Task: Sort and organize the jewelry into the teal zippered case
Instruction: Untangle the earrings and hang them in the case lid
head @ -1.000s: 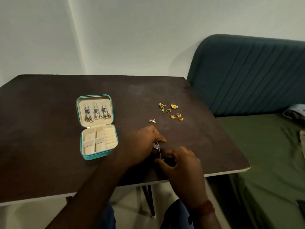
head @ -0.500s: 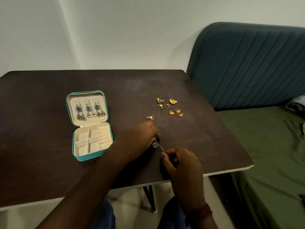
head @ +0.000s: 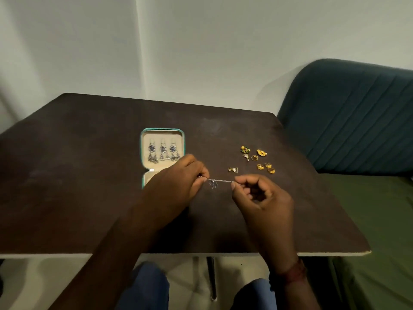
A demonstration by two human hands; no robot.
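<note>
The teal zippered case [head: 163, 130] lies open on the dark table [head: 89, 175]; three silver-and-blue dangling earrings [head: 162, 153] hang in its lid. My left hand [head: 178, 186] covers most of the case's lower tray. Between my hands stretches a thin silver chain with a blue flower pendant [head: 214, 184], lifted above the table. My left hand pinches its left end and my right hand [head: 260, 198] pinches its right end. Several small gold pieces [head: 260, 161] lie in a cluster to the right, with a triangular gold pendant [head: 233, 169] nearest my hands.
A teal padded headboard [head: 357, 113] and a green-covered bed [head: 380, 231] stand right of the table. The table's front edge [head: 324, 253] runs just in front of my knees. A pale wall [head: 201, 52] is behind.
Both hands have lifted from the front of the table and moved apart, drawing the chain taut with the pendant hanging in the middle. The camera view has shifted, so the case sits nearer the centre.
</note>
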